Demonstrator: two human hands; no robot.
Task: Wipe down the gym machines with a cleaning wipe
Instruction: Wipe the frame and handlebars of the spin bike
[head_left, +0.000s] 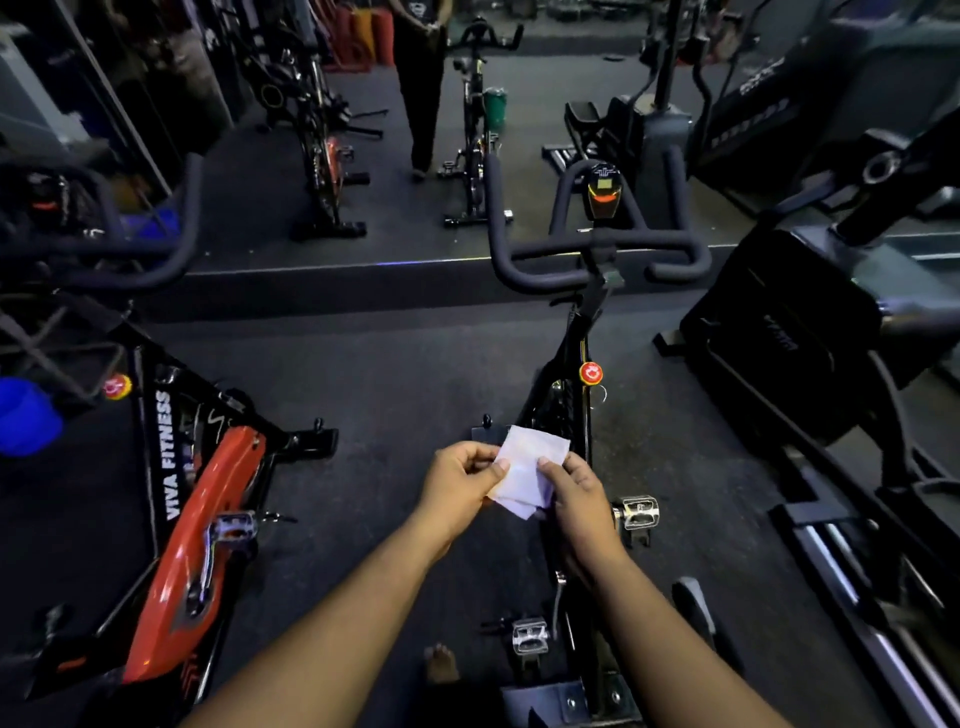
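Right then, you had the wipe held up in front of you in both hands, over the frame of the black bike you stood behind. Your left hand pinched its left edge between thumb and fingers; your right hand pinched the right edge the same way, thumb on top. The wipe looked folded or part-opened, with a loose corner hanging below your hands. It touched no machine.

By my reading you were readying the wipe, and no wiping had begun on this bike. The handlebars and the console sat well ahead of you, beyond the red knob on the frame.

What could have gone wrong from there: both grips were only on the edges, so a pull apart might have torn the thin sheet or slipped it out of one hand, and it would have dropped onto the floor, picking up grit. A wipe left bunched would have cleaned poorly on the curved bars. Reaching forward, your forearm could have caught the knob or the frame, and your bare foot stood near the pedal. The red bike to your left stood close enough to bump when stepping round.
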